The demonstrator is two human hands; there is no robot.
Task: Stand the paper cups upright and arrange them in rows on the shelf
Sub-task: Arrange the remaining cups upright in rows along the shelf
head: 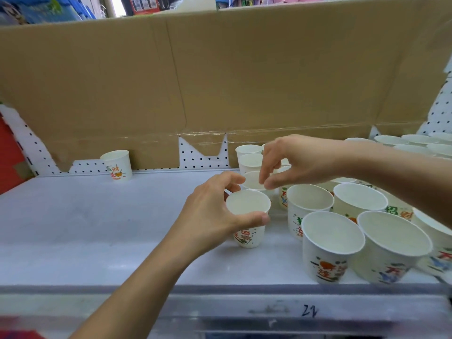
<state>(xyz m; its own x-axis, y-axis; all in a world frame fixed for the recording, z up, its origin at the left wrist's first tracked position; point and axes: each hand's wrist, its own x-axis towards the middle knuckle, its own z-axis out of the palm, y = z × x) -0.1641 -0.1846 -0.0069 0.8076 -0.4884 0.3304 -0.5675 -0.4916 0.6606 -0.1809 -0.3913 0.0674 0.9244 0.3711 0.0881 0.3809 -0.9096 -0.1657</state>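
On the white shelf (97,228), seen from the head camera, printed paper cups stand upright with their mouths up, most of them crowded on the right half. The left hand (210,216) reaches in from the lower left and grips the front cup (247,217), its thumb curled across the near side just under the rim and its fingers wrapped round the far side. This cup stands on the shelf at the left edge of the crowd. Just behind it, touching or nearly so, is the second cup (253,181). The right hand (300,160) comes in from the right above the other cups, with thumb and forefinger brought close together at that cup's right rim; whether they actually nip the rim I cannot tell. Two more back cups (249,156) stand in a line behind it, toward the pegboard (203,155). To the right, four large-looking near cups (330,245) stand close together in two rows, and further rear cups (415,141) show at the far right. One lone cup (117,165) stands well apart at the back left, against the cardboard sheet (220,81) that lines the back of the shelf.
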